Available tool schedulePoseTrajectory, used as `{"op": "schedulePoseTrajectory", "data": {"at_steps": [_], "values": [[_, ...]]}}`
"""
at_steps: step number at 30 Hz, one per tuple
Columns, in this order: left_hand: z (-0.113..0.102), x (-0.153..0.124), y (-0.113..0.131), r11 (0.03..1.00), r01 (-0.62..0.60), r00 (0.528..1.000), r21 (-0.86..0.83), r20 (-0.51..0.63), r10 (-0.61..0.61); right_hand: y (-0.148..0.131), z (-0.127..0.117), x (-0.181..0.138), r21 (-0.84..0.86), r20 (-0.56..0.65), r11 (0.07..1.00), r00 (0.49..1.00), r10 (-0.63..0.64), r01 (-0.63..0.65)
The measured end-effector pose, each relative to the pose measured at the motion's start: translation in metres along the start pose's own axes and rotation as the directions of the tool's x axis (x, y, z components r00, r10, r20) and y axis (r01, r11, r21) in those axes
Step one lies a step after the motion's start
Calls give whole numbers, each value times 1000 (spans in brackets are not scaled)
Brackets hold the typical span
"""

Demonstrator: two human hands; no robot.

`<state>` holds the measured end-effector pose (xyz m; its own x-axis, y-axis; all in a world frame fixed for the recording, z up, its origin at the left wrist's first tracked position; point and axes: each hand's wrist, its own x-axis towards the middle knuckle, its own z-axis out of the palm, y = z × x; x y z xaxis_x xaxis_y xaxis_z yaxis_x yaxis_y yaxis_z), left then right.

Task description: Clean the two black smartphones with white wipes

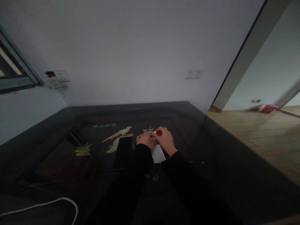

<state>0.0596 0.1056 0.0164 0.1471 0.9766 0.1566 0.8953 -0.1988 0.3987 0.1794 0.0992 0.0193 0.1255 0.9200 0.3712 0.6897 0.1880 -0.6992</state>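
Over the dark glossy table, my right hand (167, 141) is closed in a pinch at a small white object (154, 132), too small to name. My left hand (145, 139) meets it from the left, its fingers curled in and their tips near the same white object. What the left fingers grip is hidden. Just below the hands lies a white rectangular piece (158, 154), perhaps paper or a small box, partly covered by the right wrist. A flat black rectangular object (123, 151) lies left of my left forearm.
The dark table (197, 187) carries a bird-and-plant picture (117, 134). A thin pen-like item (197, 162) lies right of my right sleeve. A white cable (56, 200) curves across the lower left. Behind the table stands a wall with a socket (194, 74).
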Motion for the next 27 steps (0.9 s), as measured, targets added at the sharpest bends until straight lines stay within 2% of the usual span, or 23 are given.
{"op": "schedulePoseTrajectory", "data": {"at_steps": [8, 15, 22, 27], "values": [[-2, 12, -2, 998, -60, 994, -8, 87, 61, 6, -9, 17, 75, 161, 994, 983, -86, 74], [-2, 14, -2, 997, -72, 993, 20, 98, 70, 10, -1, 15, 130, 104, 991, 994, -31, 17], [-4, 12, 0, 995, -88, 989, 36, 121, 83, 5, -7, 19, 222, 179, 975, 982, -65, 24], [-4, 11, 1, 995, -80, 991, 55, 113, 73, 5, -2, 16, 211, 95, 977, 995, -41, 20]]}}
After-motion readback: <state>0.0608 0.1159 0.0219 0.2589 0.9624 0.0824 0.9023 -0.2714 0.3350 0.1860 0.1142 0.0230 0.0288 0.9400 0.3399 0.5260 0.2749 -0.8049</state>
